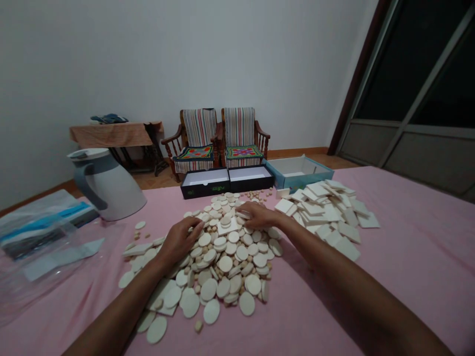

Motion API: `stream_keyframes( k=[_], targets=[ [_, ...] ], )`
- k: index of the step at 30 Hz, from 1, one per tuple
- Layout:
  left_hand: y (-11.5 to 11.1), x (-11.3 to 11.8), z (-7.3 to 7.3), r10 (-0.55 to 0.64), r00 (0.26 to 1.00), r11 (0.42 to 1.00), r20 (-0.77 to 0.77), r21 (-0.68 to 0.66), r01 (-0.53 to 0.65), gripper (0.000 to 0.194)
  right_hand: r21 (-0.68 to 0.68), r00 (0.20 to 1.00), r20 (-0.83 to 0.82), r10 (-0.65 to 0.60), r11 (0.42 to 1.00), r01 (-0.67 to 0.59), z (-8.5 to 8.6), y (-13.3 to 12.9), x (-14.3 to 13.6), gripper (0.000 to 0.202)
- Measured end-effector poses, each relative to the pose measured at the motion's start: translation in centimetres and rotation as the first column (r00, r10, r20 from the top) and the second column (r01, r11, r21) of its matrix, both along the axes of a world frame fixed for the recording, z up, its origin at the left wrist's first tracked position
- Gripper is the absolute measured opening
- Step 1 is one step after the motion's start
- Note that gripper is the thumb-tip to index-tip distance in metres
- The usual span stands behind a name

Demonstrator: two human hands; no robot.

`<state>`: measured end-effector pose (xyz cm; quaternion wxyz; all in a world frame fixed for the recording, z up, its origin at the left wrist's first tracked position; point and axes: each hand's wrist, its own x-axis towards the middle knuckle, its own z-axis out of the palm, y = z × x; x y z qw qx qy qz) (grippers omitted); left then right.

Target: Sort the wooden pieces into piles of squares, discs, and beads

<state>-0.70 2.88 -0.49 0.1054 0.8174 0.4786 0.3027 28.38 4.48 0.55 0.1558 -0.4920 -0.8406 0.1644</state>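
Pink cloth (386,247) spreads wide; mid-cloth sprawls the pile of pale discs (225,264), long axis pointing toward the far edge. Left hand (180,239) rests on its left flank, fingers loosely parted; right hand (255,214) curls over the far part, can't tell whether it grips. Between them, a square tile (227,229).

The discs (225,263) and tiles (349,231) look like smooth, matt wood, the tablecloth (393,257) matt, creased fabric. The jug (118,190) seems smooth plastic (with a soft sheen), the bag (48,287) clear, glossy plastic, the armrests (175,134) polished wood.
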Motion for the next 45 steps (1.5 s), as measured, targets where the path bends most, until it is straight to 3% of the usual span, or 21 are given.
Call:
stream_keyframes(
  k=[5, 11, 14, 18, 22, 24, 27, 30, 33, 35, 38, 40, 41, 45],
  targets=[
    [0.1, -0.2, -0.1, -0.013, 1.0, 1.0, -0.025, 0.014, 0.013, 0.042, 0.076, 0.992, -0.062, -0.113, 0.99, 0.117, -0.6, -1.8, 0.5, 0.034],
    [0.3, -0.4, -0.2, -0.008, 0.999, 1.0, -0.037, 0.029, 0.009, 0.044, 0.22, 0.964, -0.205, -0.172, 0.951, 0.217, -0.8, -4.6, 3.2, 0.034],
    [0.5, -0.5, -0.3, 0.0, 0.999, 1.0, -0.037, 0.021, 0.001, 0.046, 0.321, 0.934, -0.268, -0.238, 0.892, 0.319, 0.0, -6.0, 6.7, 0.034],
    [0.6, -0.5, -0.4, 0.011, 1.0, 1.0, -0.02, -0.006, -0.011, 0.048, 0.375, 0.853, -0.276, -0.443, 0.768, 0.519, 0.9, -7.8, 12.7, 0.032],
    [0.4, -0.3, -0.1, 0.017, 1.0, 1.0, -0.02, -0.016, -0.017, 0.049, 0.424, 0.748, -0.302, -0.591, 0.62, 0.661, 0.1, -9.2, 16.8, 0.034],
    [0.3, -0.2, 0.1, 0.016, 1.0, 1.0, -0.024, -0.014, -0.016, 0.049, 0.414, 0.708, -0.336, -0.621, 0.578, 0.704, -0.8, -9.5, 17.9, 0.035],
    [0.3, -0.2, 0.1, 0.011, 1.0, 1.0, -0.018, -0.005, -0.011, 0.048, 0.341, 0.659, -0.408, -0.632, 0.564, 0.752, -1.6, -9.7, 18.5, 0.034],
    [0.4, -0.2, -0.2, 0.012, 1.0, 1.0, -0.007, -0.006, -0.012, 0.047, 0.313, 0.62, -0.49, -0.613, 0.54, 0.782, -1.0, -9.8, 17.8, 0.031],
    [0.4, -0.2, -0.2, 0.015, 1.0, 1.0, -0.013, -0.012, -0.015, 0.045, 0.356, 0.668, -0.517, -0.535, 0.576, 0.736, 0.7, -9.7, 15.0, 0.029],
    [0.3, -0.1, -0.2, 0.015, 1.0, 1.0, -0.015, -0.008, -0.015, 0.043, 0.363, 0.744, -0.48, -0.464, 0.668, 0.65, 1.6, -9.5, 12.1, 0.027],
    [0.1, 0.0, -0.1, 0.008, 1.0, 1.0, -0.011, 0.005, -0.008, 0.042, 0.269, 0.85, -0.404, -0.34, 0.843, 0.465, 2.0, -8.7, 7.1, 0.039],
    [0.0, -0.1, -0.1, 0.003, 1.0, 1.0, -0.01, 0.01, -0.003, 0.042, 0.254, 0.903, -0.382, -0.199, 0.916, 0.309, 1.6, -7.8, 3.9, 0.028],
    [0.1, -0.1, -0.2, 0.0, 1.0, 1.0, -0.014, 0.009, 0.0, 0.041, 0.269, 0.922, -0.367, -0.123, 0.935, 0.232, 1.2, -7.3, 2.4, 0.02],
    [0.1, -0.1, -0.4, -0.006, 1.0, 1.0, -0.027, 0.006, 0.006, 0.04, 0.227, 0.968, -0.251, 0.019, 0.973, 0.039, 0.3, -4.8, -2.0, 0.047]
  ],
)
